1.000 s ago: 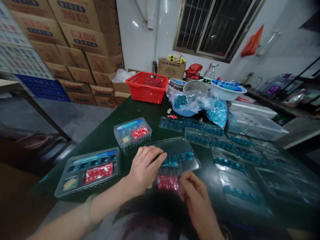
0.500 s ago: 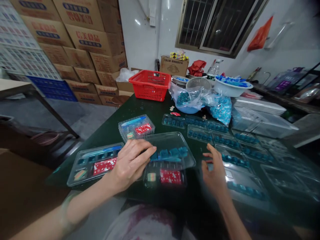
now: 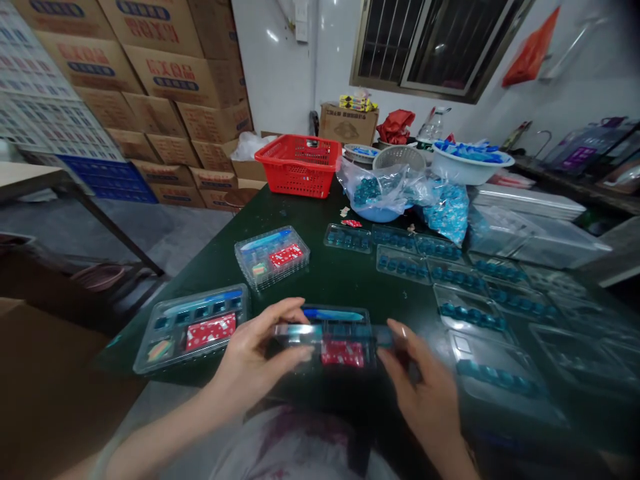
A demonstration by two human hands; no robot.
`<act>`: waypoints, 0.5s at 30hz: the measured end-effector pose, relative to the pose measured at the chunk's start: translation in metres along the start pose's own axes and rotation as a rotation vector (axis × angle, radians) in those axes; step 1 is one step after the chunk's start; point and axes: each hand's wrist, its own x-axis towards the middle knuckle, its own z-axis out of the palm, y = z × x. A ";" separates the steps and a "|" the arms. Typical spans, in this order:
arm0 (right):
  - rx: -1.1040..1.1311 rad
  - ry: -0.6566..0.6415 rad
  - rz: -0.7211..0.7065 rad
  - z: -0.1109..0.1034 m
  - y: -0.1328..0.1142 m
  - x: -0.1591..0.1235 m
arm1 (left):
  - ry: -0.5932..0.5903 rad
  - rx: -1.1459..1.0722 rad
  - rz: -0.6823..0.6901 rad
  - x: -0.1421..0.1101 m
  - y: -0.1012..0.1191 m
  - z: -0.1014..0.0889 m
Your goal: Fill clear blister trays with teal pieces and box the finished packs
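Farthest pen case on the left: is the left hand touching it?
Apart: the head view shows a strip of green table between the left hand and that pen case.

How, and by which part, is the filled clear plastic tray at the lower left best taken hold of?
Probably by the two short end walls of the filled clear plastic tray, one hand coming down from the left, the other from the right. It lies flat and longer sideways, so this should keep it level, with fingers away from the red dotted packet.
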 end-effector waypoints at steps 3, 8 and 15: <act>0.168 -0.132 0.252 0.010 0.002 0.014 | 0.006 -0.161 -0.300 0.010 -0.006 0.006; 0.173 -0.311 0.366 0.027 0.018 0.028 | -0.127 -0.009 -0.432 0.029 -0.021 0.013; -0.396 -0.417 0.321 0.028 0.024 0.026 | -0.266 0.586 -0.309 0.033 -0.045 0.015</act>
